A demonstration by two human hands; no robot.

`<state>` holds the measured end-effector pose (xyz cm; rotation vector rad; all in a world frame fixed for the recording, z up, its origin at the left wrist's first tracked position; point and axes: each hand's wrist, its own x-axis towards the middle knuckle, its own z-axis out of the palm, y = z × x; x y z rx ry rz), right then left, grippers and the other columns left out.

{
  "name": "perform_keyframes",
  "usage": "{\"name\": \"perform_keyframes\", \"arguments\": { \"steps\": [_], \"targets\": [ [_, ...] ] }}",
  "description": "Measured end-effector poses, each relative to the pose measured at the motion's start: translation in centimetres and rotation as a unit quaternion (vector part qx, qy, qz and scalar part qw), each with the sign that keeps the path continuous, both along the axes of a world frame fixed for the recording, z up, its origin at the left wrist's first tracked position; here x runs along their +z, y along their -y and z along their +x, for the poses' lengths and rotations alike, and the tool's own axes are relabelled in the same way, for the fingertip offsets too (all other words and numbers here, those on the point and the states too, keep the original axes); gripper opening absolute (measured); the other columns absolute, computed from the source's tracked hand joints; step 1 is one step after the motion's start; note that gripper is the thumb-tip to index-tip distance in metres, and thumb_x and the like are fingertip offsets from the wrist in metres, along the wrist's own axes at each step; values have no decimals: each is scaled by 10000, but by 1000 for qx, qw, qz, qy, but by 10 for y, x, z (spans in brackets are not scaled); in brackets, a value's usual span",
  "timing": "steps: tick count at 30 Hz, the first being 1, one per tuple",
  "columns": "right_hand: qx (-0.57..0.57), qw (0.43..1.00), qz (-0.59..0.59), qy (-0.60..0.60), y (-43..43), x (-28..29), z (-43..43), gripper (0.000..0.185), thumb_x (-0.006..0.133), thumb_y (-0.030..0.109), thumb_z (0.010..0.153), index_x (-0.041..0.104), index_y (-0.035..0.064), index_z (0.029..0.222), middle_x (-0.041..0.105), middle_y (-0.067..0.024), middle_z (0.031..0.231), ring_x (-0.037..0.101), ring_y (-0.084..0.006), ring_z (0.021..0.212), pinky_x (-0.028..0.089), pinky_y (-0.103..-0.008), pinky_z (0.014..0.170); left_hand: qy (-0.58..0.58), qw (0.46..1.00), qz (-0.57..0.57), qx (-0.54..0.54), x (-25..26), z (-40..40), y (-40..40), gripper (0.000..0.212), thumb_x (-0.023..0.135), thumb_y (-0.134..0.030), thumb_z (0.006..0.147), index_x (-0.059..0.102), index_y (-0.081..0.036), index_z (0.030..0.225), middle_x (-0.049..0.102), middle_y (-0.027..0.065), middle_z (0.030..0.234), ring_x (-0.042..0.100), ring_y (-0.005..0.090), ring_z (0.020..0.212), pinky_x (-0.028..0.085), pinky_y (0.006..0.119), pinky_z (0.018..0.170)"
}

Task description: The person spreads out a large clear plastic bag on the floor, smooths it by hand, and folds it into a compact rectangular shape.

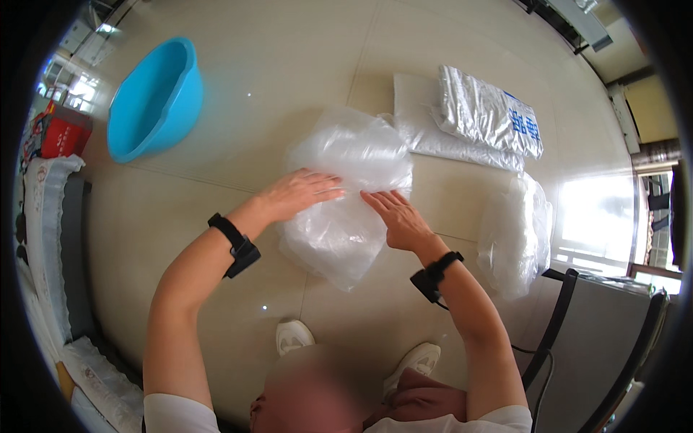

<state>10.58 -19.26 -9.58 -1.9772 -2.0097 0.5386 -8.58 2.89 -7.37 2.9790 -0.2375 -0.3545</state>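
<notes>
A clear plastic bag or film bundle (pixel 346 233) lies crumpled on the tiled floor in front of me, puffed up at its far part. My left hand (pixel 295 195) rests palm down across the left of its middle, fingers extended to the right. Opposite it, my right hand (pixel 398 219) presses on the right side with its fingertips, pointing away from me. Neither hand is closed around the plastic. A small gap separates the two sets of fingertips, and the palms' undersides are hidden.
A blue plastic basin (pixel 157 103) stands at the upper left. Folded silver foil packaging (pixel 487 113) with blue writing lies at the upper right, over paler folded packaging (pixel 417 108). More clear plastic (pixel 514 238) is to the right, near a grey chair (pixel 590 325). A red box (pixel 65 130) sits far left.
</notes>
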Motion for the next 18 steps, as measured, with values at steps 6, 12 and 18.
{"name": "perform_keyframes", "arguments": {
  "steps": [6, 12, 18],
  "targets": [
    [20, 993, -110, -46, 1, -23, 12, 812, 664, 10, 646, 383, 77, 1405, 491, -81, 1360, 420, -259, 1284, 294, -348, 1124, -122, 868, -450, 168, -24, -2, -4, 543, 623, -214, 861, 461, -163, 1378, 439, 63, 1435, 417, 238, 1302, 333, 365, 1098],
    [-58, 988, -50, -135, 3, -47, 10, 663, 690, 141, 722, 474, 76, 1345, 522, -101, 1332, 423, -268, 1286, 306, -368, 1105, 71, 923, -340, 164, -40, -22, 7, 481, 665, -226, 835, 556, -82, 1280, 569, 108, 1299, 518, 284, 1204, 402, 376, 1031],
    [-204, 831, -113, -505, 4, -39, 23, 434, 574, 196, 891, 538, 14, 1284, 582, -120, 1260, 518, -213, 1158, 396, -336, 1009, 9, 833, -427, 350, -53, -31, 15, 474, 650, -232, 838, 547, -30, 1254, 589, 135, 1269, 546, 267, 1159, 422, 371, 985]
  ]
}}
